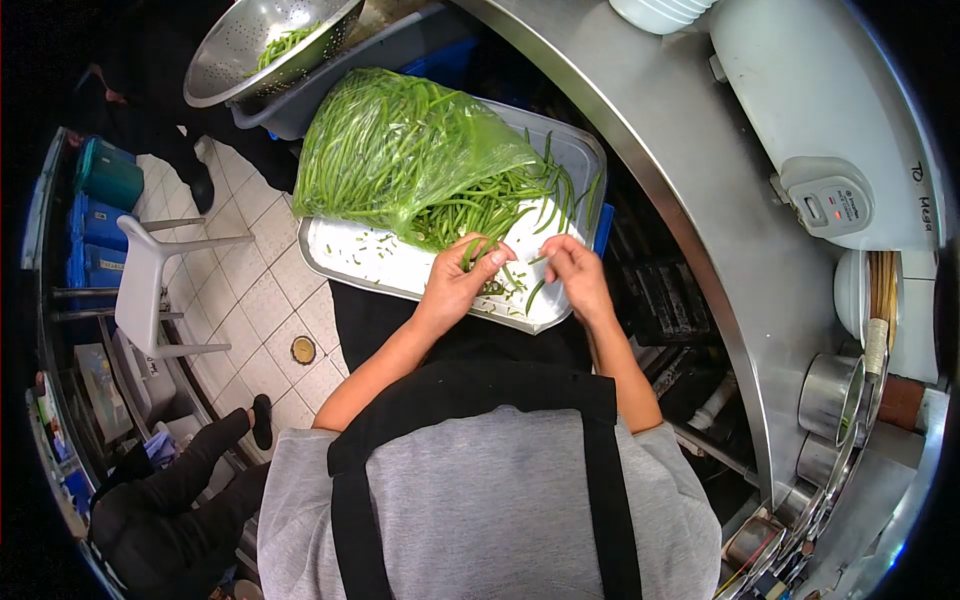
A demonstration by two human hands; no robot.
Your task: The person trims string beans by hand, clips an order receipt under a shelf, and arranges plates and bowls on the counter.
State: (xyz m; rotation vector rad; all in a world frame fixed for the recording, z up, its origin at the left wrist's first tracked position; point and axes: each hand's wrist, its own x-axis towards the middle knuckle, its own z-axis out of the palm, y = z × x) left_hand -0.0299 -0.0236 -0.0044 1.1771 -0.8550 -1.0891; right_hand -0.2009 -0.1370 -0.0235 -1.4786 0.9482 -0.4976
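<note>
My left hand (463,278) is closed around a few green beans (466,252), over the near side of a metal tray (345,262). To its right, my right hand (576,274) has its fingers pinched together; a small green bit shows by the fingertips, too small to name surely. Beyond both hands lies a large clear plastic bag (400,150) full of green beans. Loose green beans (490,215) spill from its mouth across the tray. Short cut-off bean ends (375,250) are scattered on the white tray bottom.
A perforated metal colander (215,75) with some beans rests on a grey bin (365,60) at the upper left. A steel counter (690,130) curves along the right, with a rice cooker (830,205) and pots (830,400). At left are a white chair (140,280) and other people's legs (195,480).
</note>
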